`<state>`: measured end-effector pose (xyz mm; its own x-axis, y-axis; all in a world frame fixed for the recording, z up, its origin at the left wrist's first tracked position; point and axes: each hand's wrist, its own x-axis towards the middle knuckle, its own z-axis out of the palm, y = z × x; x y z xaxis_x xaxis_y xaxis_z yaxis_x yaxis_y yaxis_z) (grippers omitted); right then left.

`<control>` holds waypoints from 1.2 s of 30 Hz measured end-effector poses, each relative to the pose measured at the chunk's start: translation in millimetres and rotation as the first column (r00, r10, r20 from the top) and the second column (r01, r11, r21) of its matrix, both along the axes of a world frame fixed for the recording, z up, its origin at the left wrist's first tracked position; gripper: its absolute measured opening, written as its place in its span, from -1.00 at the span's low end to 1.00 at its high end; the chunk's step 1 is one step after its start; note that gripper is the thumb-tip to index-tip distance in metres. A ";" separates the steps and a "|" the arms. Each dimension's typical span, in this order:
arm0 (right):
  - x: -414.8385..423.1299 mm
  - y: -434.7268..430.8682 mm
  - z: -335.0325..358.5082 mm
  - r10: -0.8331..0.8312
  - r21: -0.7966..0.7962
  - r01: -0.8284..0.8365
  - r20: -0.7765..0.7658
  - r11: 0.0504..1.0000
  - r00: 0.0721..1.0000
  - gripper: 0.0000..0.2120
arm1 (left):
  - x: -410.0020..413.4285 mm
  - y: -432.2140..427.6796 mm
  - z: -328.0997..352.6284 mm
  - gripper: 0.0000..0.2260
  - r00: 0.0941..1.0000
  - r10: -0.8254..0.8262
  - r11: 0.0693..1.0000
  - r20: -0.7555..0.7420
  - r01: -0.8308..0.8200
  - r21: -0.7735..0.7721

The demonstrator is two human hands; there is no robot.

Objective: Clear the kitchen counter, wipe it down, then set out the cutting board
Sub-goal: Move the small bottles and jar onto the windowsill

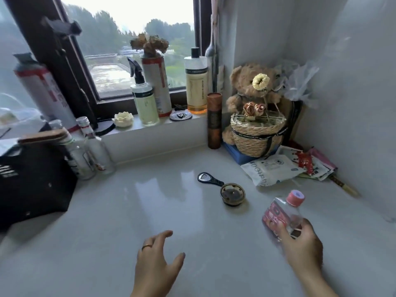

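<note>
- Right hand point(304, 251) has its fingers curled round a small clear bottle point(280, 213) with a pink cap and red label; the bottle is tilted, at the right side of the white counter point(128, 211).
- Left hand point(158, 260) is over the counter near the front, fingers spread and loose, holding nothing.
- Bottle opener point(209, 179) lies mid-counter, touching a small dark round dish point(232, 193).
- Teddy bear point(250, 82) sits behind a woven basket point(255, 136) in the far right corner.
- Spray bottle point(144, 99) stands on the windowsill point(162, 123).
</note>
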<state>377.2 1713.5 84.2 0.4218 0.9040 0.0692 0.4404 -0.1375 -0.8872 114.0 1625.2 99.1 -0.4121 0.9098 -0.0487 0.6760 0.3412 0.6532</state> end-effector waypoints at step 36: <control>-430.8 199.7 9.8 0.745 -0.058 -0.744 0.001 0.666 0.667 -0.60 | -170.2 -9.3 -43.2 -0.31 0.818 0.552 0.832 -0.161 -0.552 0.046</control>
